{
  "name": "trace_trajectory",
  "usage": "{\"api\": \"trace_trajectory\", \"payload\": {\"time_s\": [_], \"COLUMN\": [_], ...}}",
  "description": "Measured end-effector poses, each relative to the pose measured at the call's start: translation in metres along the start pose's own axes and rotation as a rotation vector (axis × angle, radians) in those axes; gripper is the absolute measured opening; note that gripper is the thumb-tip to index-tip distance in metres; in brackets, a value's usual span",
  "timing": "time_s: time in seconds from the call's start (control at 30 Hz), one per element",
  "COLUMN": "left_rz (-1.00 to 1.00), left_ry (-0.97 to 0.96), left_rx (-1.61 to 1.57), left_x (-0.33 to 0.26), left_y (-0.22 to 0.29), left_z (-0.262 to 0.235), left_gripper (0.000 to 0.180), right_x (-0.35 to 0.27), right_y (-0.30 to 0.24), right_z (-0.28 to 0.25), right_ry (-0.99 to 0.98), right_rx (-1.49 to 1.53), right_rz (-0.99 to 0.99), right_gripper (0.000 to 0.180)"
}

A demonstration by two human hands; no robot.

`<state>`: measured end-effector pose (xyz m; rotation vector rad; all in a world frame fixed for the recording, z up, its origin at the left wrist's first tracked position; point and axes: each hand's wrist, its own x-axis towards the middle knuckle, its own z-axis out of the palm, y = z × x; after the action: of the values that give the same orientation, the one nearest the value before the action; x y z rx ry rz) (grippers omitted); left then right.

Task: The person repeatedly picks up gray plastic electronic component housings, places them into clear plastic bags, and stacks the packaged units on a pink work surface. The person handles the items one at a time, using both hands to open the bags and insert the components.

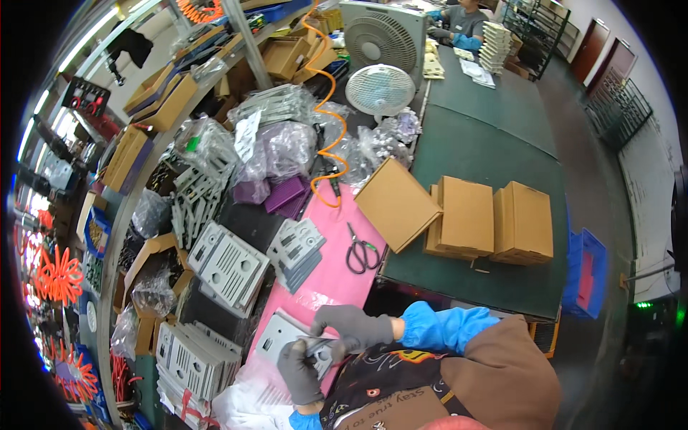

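Both hands wear grey gloves below blue sleeves. My left hand [299, 373] and my right hand [350, 326] are closed around a small grey metal part [322, 355] close to my body; the fingers cover much of it. Just beyond my left hand, a flat grey metal plate [275, 335] with cut-outs lies on the pink sheet [337, 269]. Farther up the sheet are more slotted metal plates [295, 247] and black-handled scissors [362, 255]. Stacked slotted plates [228, 264] sit to the left, with another stack [192, 362] nearer me.
Several brown cardboard boxes [462, 215] stand on the green table [494, 154] at right. A coiled orange air hose [333, 107] hangs over the bench. Beyond are bagged metal parts [283, 147], purple pieces [288, 195] and two fans [380, 89]. Another person [462, 27] sits at the far end.
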<state>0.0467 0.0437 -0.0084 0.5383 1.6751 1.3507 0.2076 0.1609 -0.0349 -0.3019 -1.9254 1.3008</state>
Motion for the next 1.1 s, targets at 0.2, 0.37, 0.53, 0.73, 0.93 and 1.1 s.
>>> {"api": "trace_trajectory", "payload": {"time_s": [0.2,0.37,0.53,0.73,0.93,1.1], "left_rz": [0.179,0.162,0.072,0.15,0.294,0.295], "left_ry": [0.226,0.167,-0.006,0.029,0.264,0.517], "left_rx": [0.017,0.134,0.027,0.196,0.404,0.386], "left_x": [0.007,-0.005,-0.014,-0.016,-0.019,-0.035], "left_y": [0.0,0.004,-0.003,0.002,-0.026,-0.036], "left_z": [-0.022,-0.017,0.005,0.0,-0.047,-0.085], "left_gripper": [0.025,0.027,0.023,0.019,0.016,0.022], "right_x": [0.008,-0.031,-0.051,-0.045,-0.009,0.032], "right_y": [0.022,0.055,0.05,0.034,0.028,0.011], "right_z": [-0.039,-0.057,-0.032,-0.018,0.01,0.061], "right_ry": [0.5,0.193,0.245,0.335,0.264,0.161], "right_rx": [0.509,0.196,0.235,0.483,0.476,0.487], "right_rz": [0.392,0.793,0.901,1.006,0.936,0.925], "right_gripper": [0.039,0.03,0.032,0.03,0.033,0.033]}}
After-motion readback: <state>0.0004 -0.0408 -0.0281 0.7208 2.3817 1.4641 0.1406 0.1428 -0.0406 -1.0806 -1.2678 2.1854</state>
